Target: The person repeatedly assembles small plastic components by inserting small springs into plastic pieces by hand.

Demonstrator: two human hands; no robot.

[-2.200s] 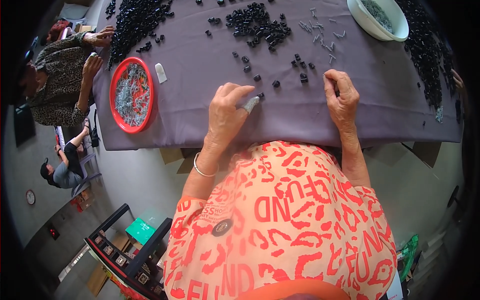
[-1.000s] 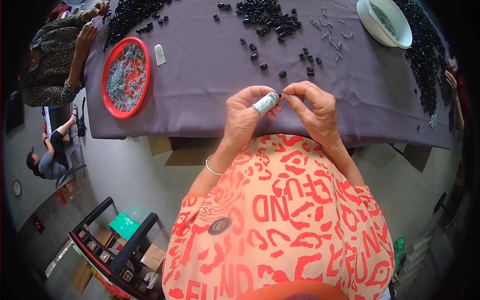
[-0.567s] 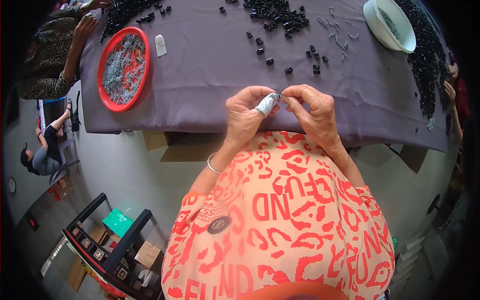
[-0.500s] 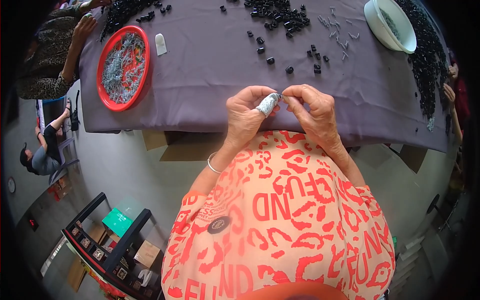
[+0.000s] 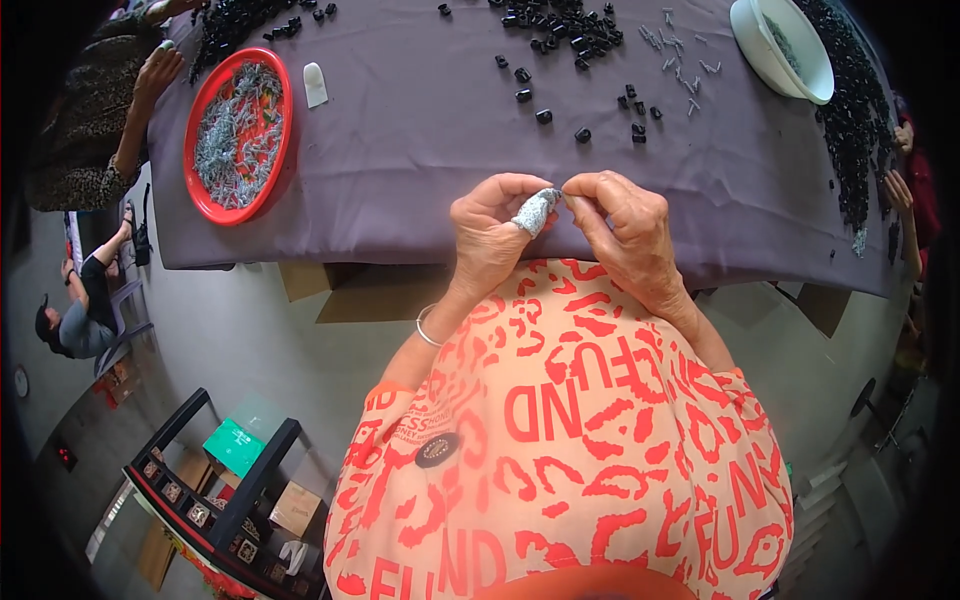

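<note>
My left hand (image 5: 490, 235) and my right hand (image 5: 625, 230) meet fingertip to fingertip over the near edge of the purple-covered table (image 5: 400, 150). A grey-white finger cover (image 5: 535, 210) sits on one left finger. Both hands pinch a small piece where the tips touch; it is too small to make out. Loose small black parts (image 5: 545, 115) lie just beyond the hands. A denser heap of black parts (image 5: 560, 20) and a few thin metal pins (image 5: 680, 60) lie further back.
A red round tray (image 5: 240, 135) of grey metal bits stands at the left, a spare white finger cover (image 5: 315, 85) beside it. A white bowl (image 5: 790, 50) sits far right, next to a long black heap (image 5: 855, 120). Other people's hands (image 5: 155, 75) reach in.
My right hand came back from the loose black parts and joined my left hand at the table's near edge. Both hands have stayed pinched together since.
</note>
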